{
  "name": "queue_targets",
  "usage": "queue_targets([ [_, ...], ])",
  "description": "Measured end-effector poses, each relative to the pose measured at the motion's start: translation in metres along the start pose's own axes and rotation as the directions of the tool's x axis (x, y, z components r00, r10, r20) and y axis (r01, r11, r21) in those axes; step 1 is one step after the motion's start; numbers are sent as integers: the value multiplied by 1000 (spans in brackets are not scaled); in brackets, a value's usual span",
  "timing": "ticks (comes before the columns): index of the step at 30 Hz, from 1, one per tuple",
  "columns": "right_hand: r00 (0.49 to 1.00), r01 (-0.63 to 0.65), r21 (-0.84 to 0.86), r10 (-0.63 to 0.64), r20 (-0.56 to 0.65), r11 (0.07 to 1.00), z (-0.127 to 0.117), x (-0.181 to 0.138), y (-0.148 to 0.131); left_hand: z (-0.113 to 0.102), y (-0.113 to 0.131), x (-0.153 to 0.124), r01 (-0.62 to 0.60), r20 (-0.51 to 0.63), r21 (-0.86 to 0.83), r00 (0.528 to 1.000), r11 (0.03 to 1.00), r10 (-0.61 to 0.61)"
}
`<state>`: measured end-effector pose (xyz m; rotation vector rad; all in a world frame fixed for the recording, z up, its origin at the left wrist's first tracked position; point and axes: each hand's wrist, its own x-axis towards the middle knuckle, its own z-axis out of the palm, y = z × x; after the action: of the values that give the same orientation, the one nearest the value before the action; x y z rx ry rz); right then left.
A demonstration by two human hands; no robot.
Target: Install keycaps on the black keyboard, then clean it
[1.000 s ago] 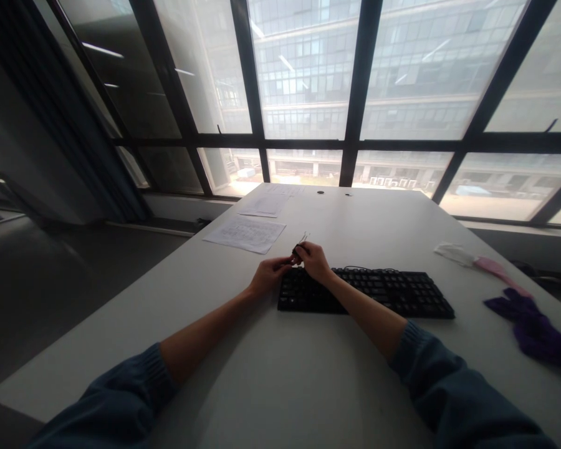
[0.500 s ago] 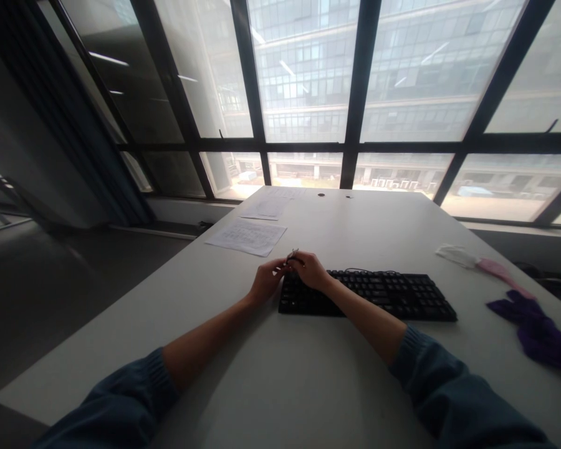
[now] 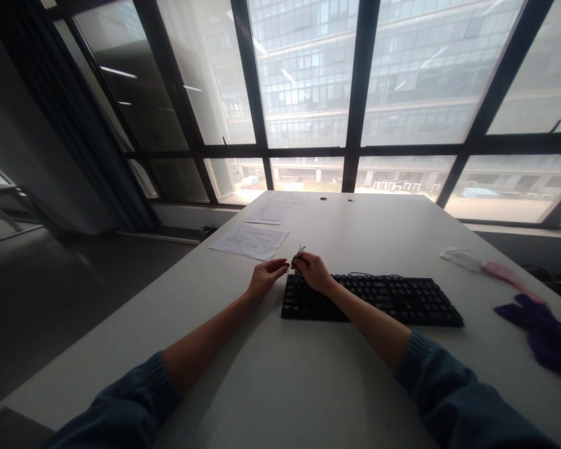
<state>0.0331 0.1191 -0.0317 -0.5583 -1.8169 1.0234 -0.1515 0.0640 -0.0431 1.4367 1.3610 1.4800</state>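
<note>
A black keyboard (image 3: 393,298) lies on the white table below my hands. My right hand (image 3: 314,272) is over its upper left corner, fingers closed round a small tool with thin metal wire prongs that looks like a keycap puller (image 3: 301,250). The prongs point up out of the fingers, and the rest of the tool is mostly covered. Just left of the keyboard is my left hand (image 3: 264,276), thumb and fingertips brought together close to the right fingertips. Whatever the left fingertips pinch is too small to make out.
Printed paper sheets (image 3: 250,241) lie beyond my left hand. To the right are a white and pink cloth item (image 3: 500,272) and a purple cloth (image 3: 542,333). The table (image 3: 280,386) reaches to tall windows; a dark curtain (image 3: 88,143) hangs at the left.
My hands have drawn slightly apart at the fingertips. The prongs have tilted a little more upright in my right hand, and the whole view has shifted slightly.
</note>
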Motion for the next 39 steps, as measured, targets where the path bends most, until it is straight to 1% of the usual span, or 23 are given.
queue_targets([
  [1, 1000, 2, -2, -2, -2, 1000, 0, 0, 0, -1, 0, 3, -37, -3, 55, 999, 998, 37],
  [3, 1000, 8, -2, -8, -6, 1000, 1, 0, 0, -2, 2, 18, -130, 12, 228, 991, 965, 130],
  [5, 1000, 13, 3, -13, -11, 1000, 1, 0, 0, -1, 5, 44, -205, 44, 395, 978, 896, 205],
  [8, 1000, 11, 1, -11, -16, 1000, 2, -1, -2, 7, 6, 95, -251, 75, 462, 967, 850, 245],
  [11, 1000, -6, -5, 6, -30, 1000, 2, -2, -4, 21, -2, 139, -288, 170, 504, 958, 815, 233],
  [14, 999, -8, 3, 8, -38, 1000, 3, -2, -3, 35, -18, 166, -313, 264, 515, 944, 798, 199],
  [17, 1000, -13, 11, 13, -24, 1000, 4, -2, -1, 44, -33, 181, -324, 330, 506, 929, 799, 168],
  [20, 1000, -22, 24, 23, -13, 999, 5, -2, 0, 48, -44, 194, -308, 352, 491, 926, 815, 137],
  [24, 999, -30, 43, 30, -11, 999, 5, -2, -1, 47, -53, 206, -243, 321, 472, 943, 847, 92],
  [30, 999, -51, 36, 52, -10, 998, 5, -3, -5, 45, -62, 204, -176, 263, 417, 963, 892, 67],
  [33, 995, -59, 64, 64, -75, 996, 4, 0, -8, 47, -58, 200, -158, 237, 398, 969, 904, 65],
  [37, 966, -68, 70, 84, -246, 995, -4, 3, -10, 44, -45, 188, -157, 181, 395, 979, 905, 90],
  [39, 962, -84, 32, 89, -257, 996, -11, 2, -9, 41, -36, 175, -173, 146, 397, 982, 901, 124],
])
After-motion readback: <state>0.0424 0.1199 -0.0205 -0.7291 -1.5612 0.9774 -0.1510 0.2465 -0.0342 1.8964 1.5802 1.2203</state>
